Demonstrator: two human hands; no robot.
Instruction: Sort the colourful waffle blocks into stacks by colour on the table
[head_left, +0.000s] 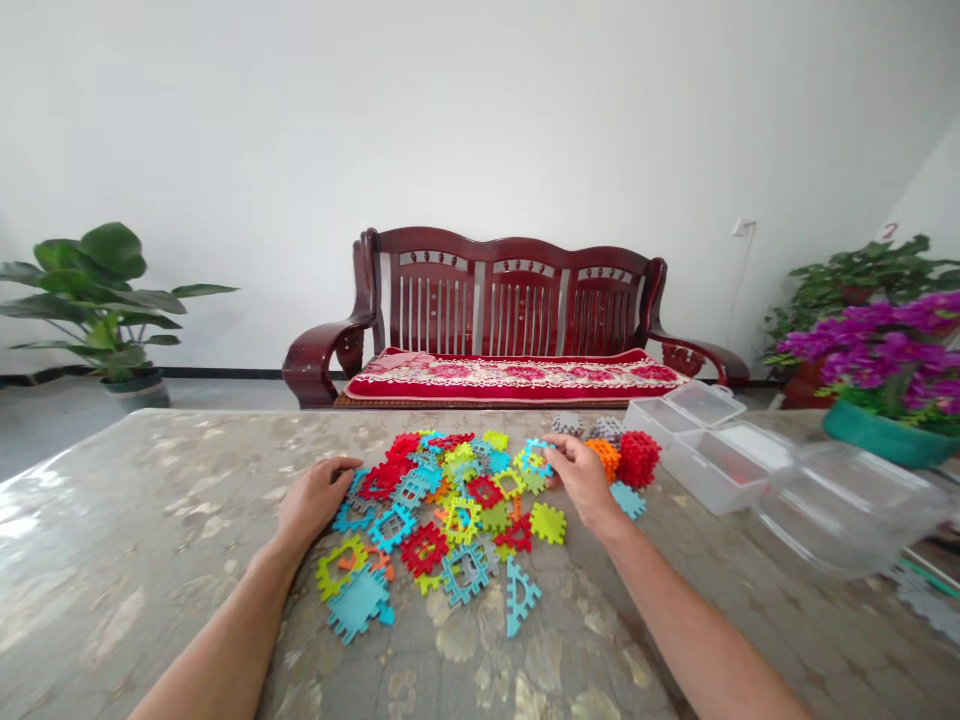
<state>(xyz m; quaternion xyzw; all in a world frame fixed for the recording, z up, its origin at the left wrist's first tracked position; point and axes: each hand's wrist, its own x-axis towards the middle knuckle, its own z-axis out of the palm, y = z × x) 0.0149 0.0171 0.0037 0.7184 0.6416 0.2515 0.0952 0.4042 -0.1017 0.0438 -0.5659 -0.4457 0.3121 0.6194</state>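
Observation:
A loose pile of flat notched plastic pieces in red, blue, green, orange and grey lies on the patterned table (225, 470). My right hand (579, 478) pinches a light blue open-frame piece (537, 457) at the pile's right edge. At the left edge rests my left hand (319, 498), its fingers near blue and grey pieces (352, 512); whether they grip one is unclear. Beside my right hand stand a red stack (639, 459) and an orange stack (603, 458), with grey stacks (568, 425) behind. A blue triangular piece (519, 597) lies nearest the front.
Clear plastic boxes (716, 470) with open lids stand on the table at right. Behind them is a teal pot (889, 440) of purple flowers. A wooden bench (517, 300) stands beyond the table, and a potted plant (112, 300) at far left.

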